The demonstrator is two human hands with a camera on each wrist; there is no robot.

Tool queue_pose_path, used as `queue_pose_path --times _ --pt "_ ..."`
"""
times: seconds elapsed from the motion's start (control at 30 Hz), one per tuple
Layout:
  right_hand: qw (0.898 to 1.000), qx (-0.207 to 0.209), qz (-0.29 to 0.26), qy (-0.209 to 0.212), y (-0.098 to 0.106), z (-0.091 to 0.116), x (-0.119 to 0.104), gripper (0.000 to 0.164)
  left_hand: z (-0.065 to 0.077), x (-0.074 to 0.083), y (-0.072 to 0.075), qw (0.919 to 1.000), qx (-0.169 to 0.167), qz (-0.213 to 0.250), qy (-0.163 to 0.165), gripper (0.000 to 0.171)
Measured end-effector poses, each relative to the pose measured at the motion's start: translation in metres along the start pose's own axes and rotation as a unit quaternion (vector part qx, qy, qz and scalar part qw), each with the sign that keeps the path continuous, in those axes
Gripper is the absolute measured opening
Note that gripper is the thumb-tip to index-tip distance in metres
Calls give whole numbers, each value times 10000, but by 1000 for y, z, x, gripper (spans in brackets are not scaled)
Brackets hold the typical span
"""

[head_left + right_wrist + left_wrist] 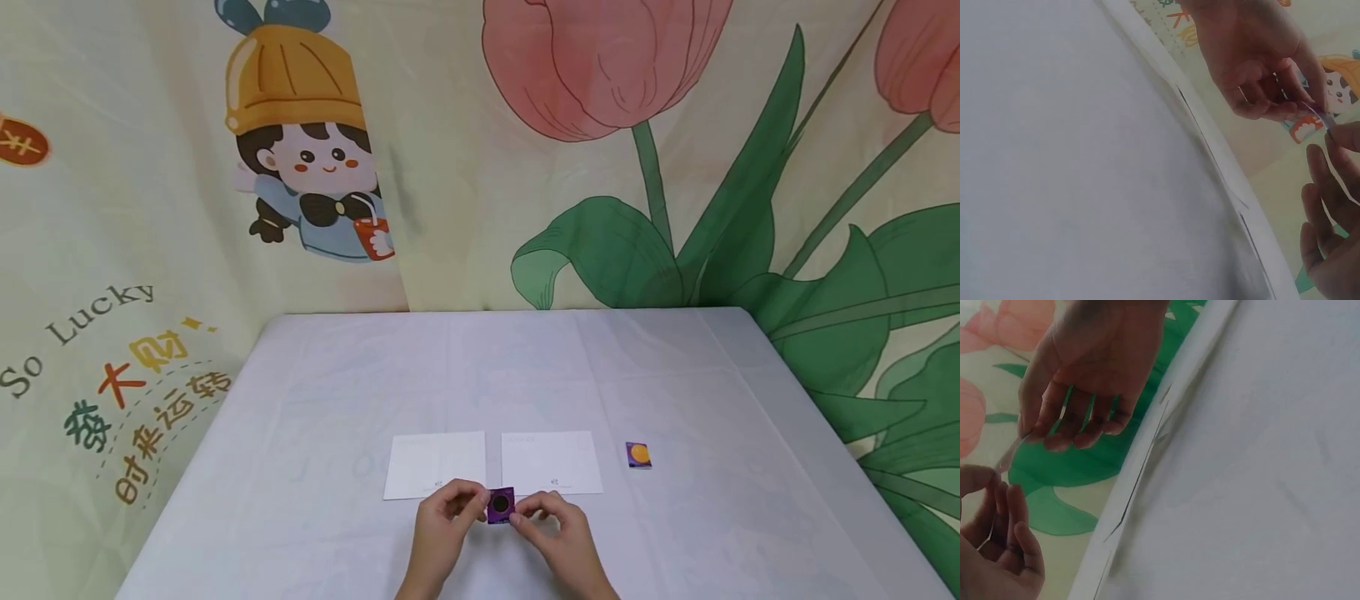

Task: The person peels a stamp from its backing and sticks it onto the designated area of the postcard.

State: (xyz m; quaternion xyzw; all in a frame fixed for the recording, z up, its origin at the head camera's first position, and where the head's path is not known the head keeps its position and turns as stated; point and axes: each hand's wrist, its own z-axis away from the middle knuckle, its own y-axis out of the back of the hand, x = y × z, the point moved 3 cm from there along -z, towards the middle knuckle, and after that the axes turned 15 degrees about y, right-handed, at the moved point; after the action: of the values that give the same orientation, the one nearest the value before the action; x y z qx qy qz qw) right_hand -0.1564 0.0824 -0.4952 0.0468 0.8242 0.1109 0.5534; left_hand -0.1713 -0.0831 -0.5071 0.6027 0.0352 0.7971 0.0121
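Both hands pinch a small flat purple square (pixel 501 505) with a dark round spot on it, held above the table's near side. The left hand (pixel 448 523) has its left edge between thumb and fingertips; the right hand (pixel 559 533) pinches the right edge. Seen edge-on, the purple square (pixel 1009 456) looks thin in the left wrist view, between the left hand (pixel 1004 544) and the right hand (pixel 1094 369). In the right wrist view the purple square (pixel 1320 116) is partly hidden by fingers. Just beyond the hands lie two white paper sheets, left (pixel 435 463) and right (pixel 551 460).
A second small purple square (pixel 639 455) with an orange circle lies right of the sheets. All rest on a table (pixel 315 383) with a white cloth. Behind it hangs a printed curtain (pixel 450 167) with tulips and a cartoon figure.
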Motion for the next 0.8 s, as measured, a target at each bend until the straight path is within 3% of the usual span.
queue_pose_path --times 0.13,0.37,0.63,0.8 --pt "9993 -9 311 208 -5 -14 13 5 -12 5 5 9997 111 -72 224 14" --pt "9928 122 1145 332 -20 -44 21 8 -39 15 18 9948 798 -620 -156 10" --pt "9822 513 1732 510 -37 -65 33 7 -68 13 28 9756 1526 -1394 -745 11" --pt "9753 690 2052 429 -42 -72 41 10 -81 11 29 9674 1776 -1594 -854 9"
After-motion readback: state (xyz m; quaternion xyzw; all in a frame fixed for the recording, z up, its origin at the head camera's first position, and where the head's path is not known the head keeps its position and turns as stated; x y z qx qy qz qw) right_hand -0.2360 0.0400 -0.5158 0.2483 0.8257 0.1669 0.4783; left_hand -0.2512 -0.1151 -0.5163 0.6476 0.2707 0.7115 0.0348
